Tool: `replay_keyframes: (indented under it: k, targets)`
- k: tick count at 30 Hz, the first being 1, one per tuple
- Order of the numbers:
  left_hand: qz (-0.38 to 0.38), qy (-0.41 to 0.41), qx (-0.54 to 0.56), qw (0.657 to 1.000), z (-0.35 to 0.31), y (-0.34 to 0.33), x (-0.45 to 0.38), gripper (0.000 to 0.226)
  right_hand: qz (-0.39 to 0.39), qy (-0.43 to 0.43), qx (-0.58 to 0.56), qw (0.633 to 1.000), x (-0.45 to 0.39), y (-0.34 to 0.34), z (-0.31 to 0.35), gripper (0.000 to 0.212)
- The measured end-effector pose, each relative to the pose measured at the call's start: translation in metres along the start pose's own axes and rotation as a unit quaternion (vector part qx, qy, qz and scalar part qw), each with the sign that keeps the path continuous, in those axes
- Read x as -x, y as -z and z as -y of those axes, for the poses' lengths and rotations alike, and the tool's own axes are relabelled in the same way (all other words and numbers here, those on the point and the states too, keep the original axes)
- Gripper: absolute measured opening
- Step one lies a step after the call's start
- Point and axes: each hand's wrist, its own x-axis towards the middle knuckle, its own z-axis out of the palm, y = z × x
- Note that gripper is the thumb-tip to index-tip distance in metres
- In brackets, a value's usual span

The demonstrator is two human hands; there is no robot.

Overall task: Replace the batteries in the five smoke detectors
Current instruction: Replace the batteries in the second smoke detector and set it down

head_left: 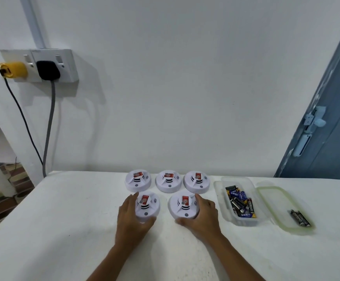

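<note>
Five white smoke detectors sit on the white bench (63,220), three in a far row and two nearer the person. The left hand (131,218) curls round the near left detector (147,205), fingers along its left rim and thumb under its near edge, so it grasps that unit. The right hand (202,214) wraps the near right detector (183,205) the same way, fingers over the right rim and thumb at the near edge. The far left detector (137,180), far middle detector (168,181) and far right detector (197,181) stand untouched, each with a red label on its raised centre. To the right lies a clear plastic container (223,201) holding loose batteries (240,201), and just beside it its lid (266,201) carries a pair of dark batteries (300,218) near the right edge. These detectors look like hollow moulded plastic, so I judge them light and stiff, easy to lift with one hand but smooth enough to slide on the bench if pushed sideways. The broad outer rim is the sensible place to take hold; the raised vented centre looks thinner and is best left alone. Opening one will probably call for a twist between base and cover, with both hands on a single unit. All five appear closed, so the task seems to be at its start.
</note>
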Motion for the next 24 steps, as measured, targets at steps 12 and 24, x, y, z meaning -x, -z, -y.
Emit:
replay_keyframes:
  k: [12, 24]
  targets:
    - [0.027, 0.105, 0.019, 0.994, -0.003, -0.003, -0.011, 0.095, -0.09, 0.08, 0.032, 0.992, 0.009, -0.003, 0.001, 0.085]
    - [0.057, 0.309, 0.424, 0.849, -0.051, 0.037, -0.025, 0.052, -0.116, 0.155, -0.184, 0.964, 0.05, 0.005, 0.069, 0.021]
